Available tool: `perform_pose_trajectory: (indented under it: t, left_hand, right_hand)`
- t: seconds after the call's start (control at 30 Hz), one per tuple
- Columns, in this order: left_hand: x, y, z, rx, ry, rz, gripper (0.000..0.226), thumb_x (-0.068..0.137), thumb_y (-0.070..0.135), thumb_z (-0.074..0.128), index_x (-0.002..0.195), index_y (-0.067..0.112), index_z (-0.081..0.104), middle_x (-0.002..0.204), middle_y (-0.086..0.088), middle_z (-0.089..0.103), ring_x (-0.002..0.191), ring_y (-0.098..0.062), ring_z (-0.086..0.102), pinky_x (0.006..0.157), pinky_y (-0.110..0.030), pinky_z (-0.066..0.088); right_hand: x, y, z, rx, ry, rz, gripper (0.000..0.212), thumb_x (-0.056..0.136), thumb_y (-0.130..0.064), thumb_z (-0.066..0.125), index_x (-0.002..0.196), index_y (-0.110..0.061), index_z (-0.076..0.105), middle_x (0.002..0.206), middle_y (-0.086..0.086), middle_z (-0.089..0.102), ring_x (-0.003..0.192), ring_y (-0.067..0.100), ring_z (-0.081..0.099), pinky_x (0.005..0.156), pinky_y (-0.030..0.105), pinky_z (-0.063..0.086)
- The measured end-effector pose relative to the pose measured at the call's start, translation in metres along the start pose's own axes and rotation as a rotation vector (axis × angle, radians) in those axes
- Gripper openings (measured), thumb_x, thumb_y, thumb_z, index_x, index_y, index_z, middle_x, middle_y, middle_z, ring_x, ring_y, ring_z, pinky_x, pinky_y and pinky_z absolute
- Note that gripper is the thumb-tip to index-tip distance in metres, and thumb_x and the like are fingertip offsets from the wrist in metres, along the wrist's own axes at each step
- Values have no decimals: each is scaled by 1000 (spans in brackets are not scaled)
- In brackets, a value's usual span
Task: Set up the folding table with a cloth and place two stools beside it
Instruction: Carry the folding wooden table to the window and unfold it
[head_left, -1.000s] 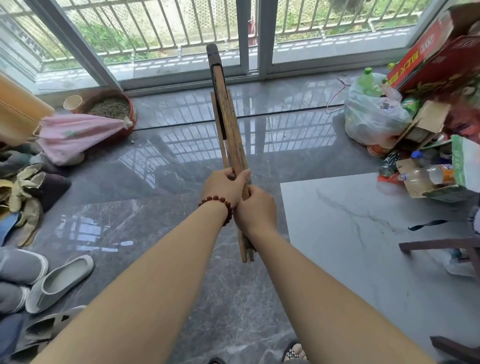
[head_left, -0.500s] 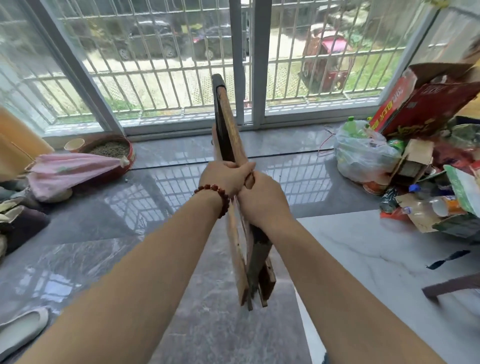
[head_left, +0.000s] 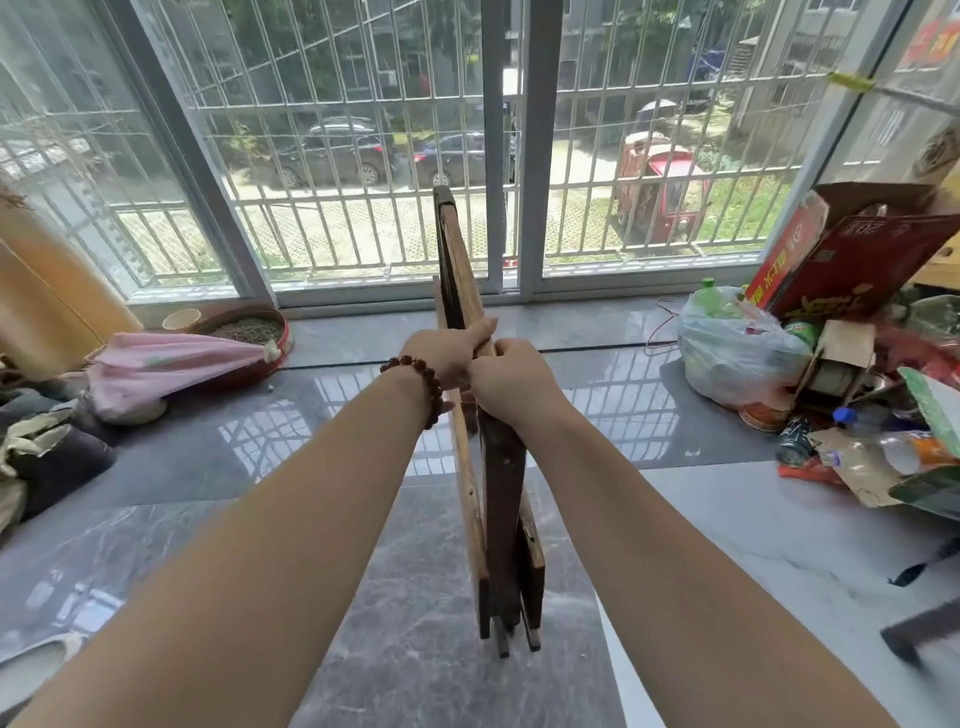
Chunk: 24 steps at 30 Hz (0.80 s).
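The folded wooden table (head_left: 501, 499) hangs edge-on in front of me, its top end near the window and its leg ends above the grey floor. My left hand (head_left: 445, 353), with a bead bracelet on the wrist, grips its upper edge from the left. My right hand (head_left: 511, 375) grips it from the right, touching the left hand. A dark wooden leg (head_left: 919, 631) shows blurred at the lower right; I cannot tell what it belongs to. No cloth for the table is in sight.
A barred sliding window (head_left: 363, 156) fills the back. At the left lie a pink folded umbrella (head_left: 171, 364), a round red tray (head_left: 244, 332) and shoes (head_left: 47, 457). A plastic bag (head_left: 737, 353), red cardboard boxes (head_left: 852, 260) and bottles crowd the right. A pale marble floor slab (head_left: 753, 545) lies at right.
My view has lifted from the floor toward the window. Both hands have raised the folded table, and its lower leg ends have spread slightly apart.
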<state>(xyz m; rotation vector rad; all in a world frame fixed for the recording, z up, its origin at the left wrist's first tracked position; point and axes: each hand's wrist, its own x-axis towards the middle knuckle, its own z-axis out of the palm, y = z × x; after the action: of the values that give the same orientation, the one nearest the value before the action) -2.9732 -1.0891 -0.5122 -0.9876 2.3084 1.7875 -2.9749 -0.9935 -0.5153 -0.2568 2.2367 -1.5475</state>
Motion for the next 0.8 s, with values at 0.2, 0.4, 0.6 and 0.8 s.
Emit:
perform_pose_trajectory:
  t: [0.2,0.4,0.6,0.8]
  left_hand:
    - [-8,-10,-2,-179,-82,11,44,79,61,59,75,18,65,80,1,62,80,-15,57,81,-35,51]
    - [-40,-58,3,-317,-82,331,25,98,34,42,98,31,67,94,14,71,93,-10,65,83,-30,51]
    - [-50,-59,15,-199,-300,586,59,84,-16,38,125,25,51,93,13,70,78,0,66,64,-13,50]
    - [-47,-75,11,-165,-371,528,69,77,-16,54,131,27,49,113,4,66,94,-6,64,71,-19,52]
  right_hand:
    - [0,-1,2,3,71,-28,14,84,-12,50,93,-4,58,72,6,58,48,10,57,32,12,34]
    - [-3,4,-5,63,262,-115,27,79,-30,67,104,-21,64,86,-6,67,57,1,62,42,14,43]
    - [-14,15,-24,136,279,-95,19,87,-35,59,78,-22,71,63,-9,65,51,7,61,43,16,47]
    - [-35,41,-22,357,63,-76,34,91,-46,53,89,-18,72,88,6,71,85,22,67,76,34,54]
